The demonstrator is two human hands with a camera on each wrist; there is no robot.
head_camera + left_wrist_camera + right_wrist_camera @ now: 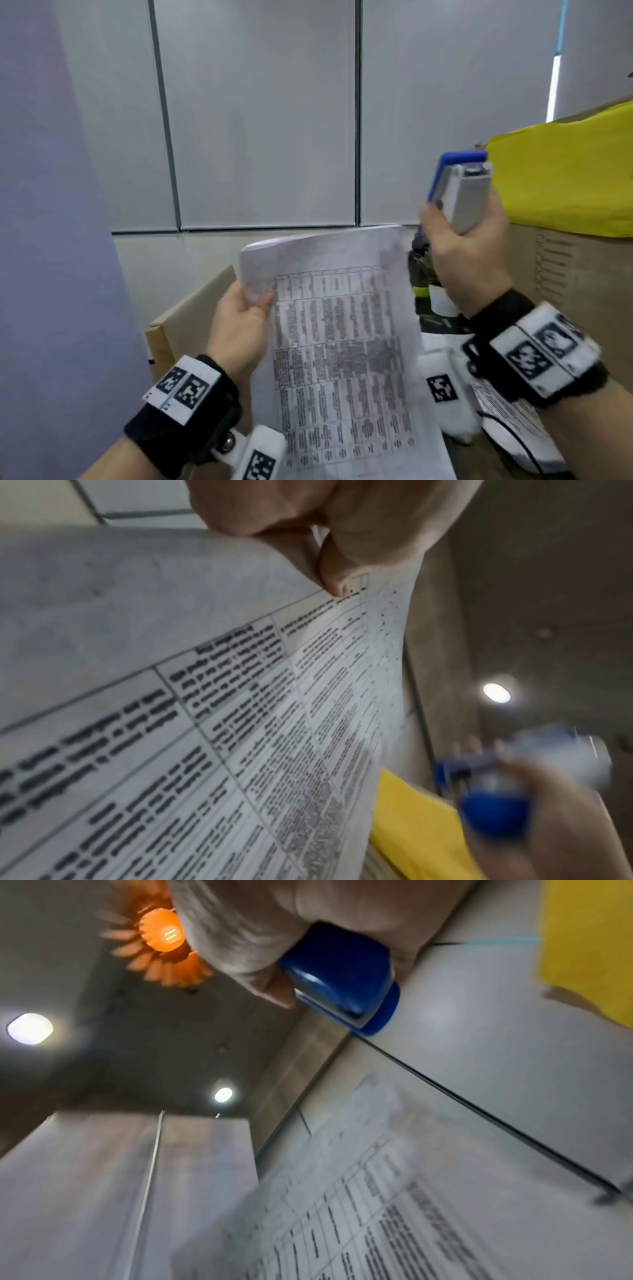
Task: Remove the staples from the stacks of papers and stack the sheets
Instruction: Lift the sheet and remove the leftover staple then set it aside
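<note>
In front of the grey wall panels, the left hand point(239, 329) is pinching the printed paper stack point(342, 342) at its upper left edge, holding it raised, while the right hand point(469, 253) is gripping a blue-and-silver stapler point(459, 185) just right of it

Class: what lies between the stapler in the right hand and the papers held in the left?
Nothing: in the head view the stapler hangs apart from the papers, with only wall panel behind the gap.
</note>
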